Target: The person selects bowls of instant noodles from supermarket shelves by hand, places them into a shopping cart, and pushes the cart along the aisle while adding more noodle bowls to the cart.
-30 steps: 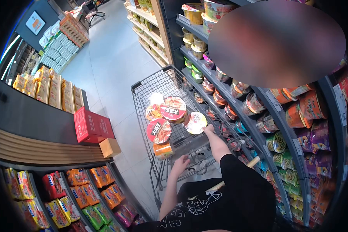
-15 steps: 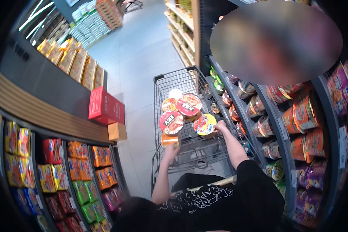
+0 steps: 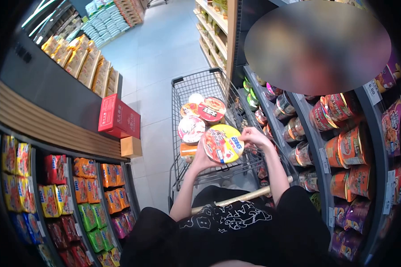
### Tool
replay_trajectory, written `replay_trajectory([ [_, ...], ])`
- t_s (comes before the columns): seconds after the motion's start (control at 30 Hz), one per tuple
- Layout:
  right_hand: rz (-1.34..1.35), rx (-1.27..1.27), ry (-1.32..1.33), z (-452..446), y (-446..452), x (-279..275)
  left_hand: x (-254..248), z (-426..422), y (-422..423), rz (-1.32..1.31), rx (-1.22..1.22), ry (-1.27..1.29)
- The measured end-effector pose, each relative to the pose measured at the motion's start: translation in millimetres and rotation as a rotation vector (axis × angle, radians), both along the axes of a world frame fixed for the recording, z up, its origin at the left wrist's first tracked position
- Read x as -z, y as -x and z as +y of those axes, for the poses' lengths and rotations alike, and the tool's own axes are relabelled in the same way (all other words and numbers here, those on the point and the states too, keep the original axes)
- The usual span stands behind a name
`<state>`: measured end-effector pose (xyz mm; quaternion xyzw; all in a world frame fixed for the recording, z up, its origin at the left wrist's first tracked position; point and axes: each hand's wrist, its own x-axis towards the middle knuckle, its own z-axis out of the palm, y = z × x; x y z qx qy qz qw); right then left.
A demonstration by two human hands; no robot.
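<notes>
An instant noodle bowl (image 3: 223, 144) with a yellow, red and blue lid is held up above the cart, its lid facing me. My left hand (image 3: 202, 161) is closed around its lower left side. My right hand (image 3: 255, 138) has its fingertips closed on the right rim. Beneath is the shopping cart (image 3: 177, 100), which holds a red-lidded noodle bowl (image 3: 211, 109), a white-and-red-lidded bowl (image 3: 191, 129), an orange-lidded bowl (image 3: 189, 109), a small white round item (image 3: 195, 98) and an orange pack (image 3: 188, 152). My left hand partly covers the orange pack.
Shelves of noodle tubs (image 3: 349, 149) line the right side, close to the cart. On the left stand racks of bagged noodles (image 3: 91, 191) and a red box (image 3: 119, 119). The tiled floor (image 3: 151, 66) runs ahead. A blurred oval hides the upper right.
The yellow-lidded noodle bowl has come up from the cart toward me and to the left. My left hand has moved from the orange pack onto this bowl. My right hand stays at its rim.
</notes>
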<state>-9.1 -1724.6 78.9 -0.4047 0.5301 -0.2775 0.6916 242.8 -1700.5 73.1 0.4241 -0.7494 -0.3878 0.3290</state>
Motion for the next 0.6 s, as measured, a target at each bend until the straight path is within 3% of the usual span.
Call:
replay_trajectory([
  [0.03,-0.003,0.052,0.035,-5.5,-2.2,6.6,-1.9,-3.6,4.4,0.266,0.033,-0.185],
  [0.1,-0.003,0.089,0.190,-9.5,-12.9,-5.6,-0.3,-16.8,9.7,0.410,-0.090,-0.291],
  [0.17,-0.262,0.095,0.288,-13.2,-29.6,-13.9,9.5,-37.9,3.4,0.407,-0.161,-0.224],
  [0.2,-0.218,0.009,0.408,-21.5,-42.9,-13.1,7.6,-46.3,3.2,0.471,-0.195,-0.285],
  [0.23,0.047,0.043,0.585,-18.4,-56.4,-14.8,5.0,-54.2,3.5,0.534,-0.228,-0.347],
  [0.3,0.229,0.237,0.582,-29.0,-83.8,-16.5,3.7,-70.9,1.5,0.549,-0.179,-0.332],
  [0.4,0.167,0.347,0.585,-67.6,-87.6,-6.5,9.5,-112.4,-9.4,0.731,-0.067,-0.458],
  [0.5,-0.002,0.493,0.506,-109.5,-84.3,6.3,26.5,-141.9,-3.2,0.569,-0.006,-0.452],
  [0.6,0.074,0.659,0.698,-153.9,-73.7,-3.1,32.7,-166.5,-0.2,0.298,0.159,-0.482],
])
